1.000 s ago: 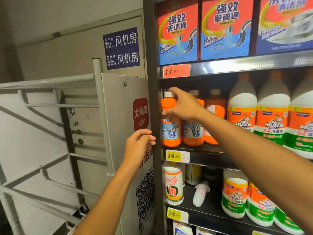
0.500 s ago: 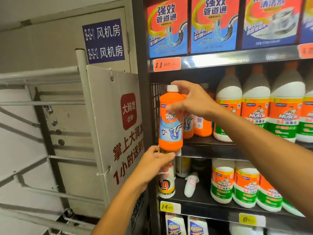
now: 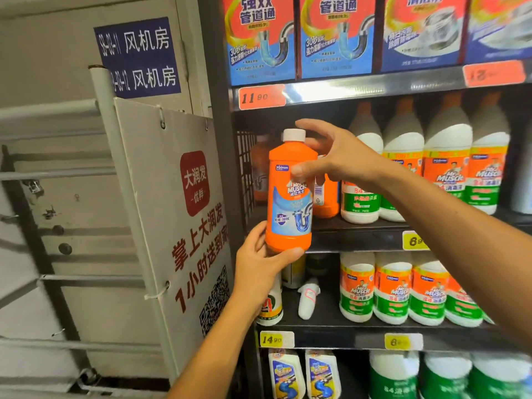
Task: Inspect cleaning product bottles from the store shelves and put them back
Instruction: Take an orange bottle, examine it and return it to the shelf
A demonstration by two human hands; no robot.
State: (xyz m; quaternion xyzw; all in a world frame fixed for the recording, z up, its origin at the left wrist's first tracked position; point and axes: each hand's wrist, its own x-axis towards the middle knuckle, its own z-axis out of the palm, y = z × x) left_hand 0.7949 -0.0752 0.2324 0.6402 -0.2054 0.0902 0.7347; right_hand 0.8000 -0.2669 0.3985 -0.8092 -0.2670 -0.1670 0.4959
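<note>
An orange drain-cleaner bottle (image 3: 289, 194) with a white cap and a blue pipe label is held upright in front of the middle shelf (image 3: 357, 240). My left hand (image 3: 260, 264) cups its base from below, thumb across the front. My right hand (image 3: 335, 156) pinches its shoulder near the cap, thumb on the label, fingers behind. Two more orange bottles (image 3: 326, 197) stand behind it on the shelf, partly hidden.
White Mr Muscle 84 bottles (image 3: 449, 168) fill the middle shelf's right and the shelf below (image 3: 394, 289). Boxed drain cleaners (image 3: 336, 36) sit on top. A small white bottle (image 3: 308, 299) lies on the lower shelf. A white sign panel (image 3: 178, 214) and metal cart frame stand left.
The orange bottle has come off the shelf and forward. My left hand rose from below and now cups its base. My right hand keeps its grip near the cap.
</note>
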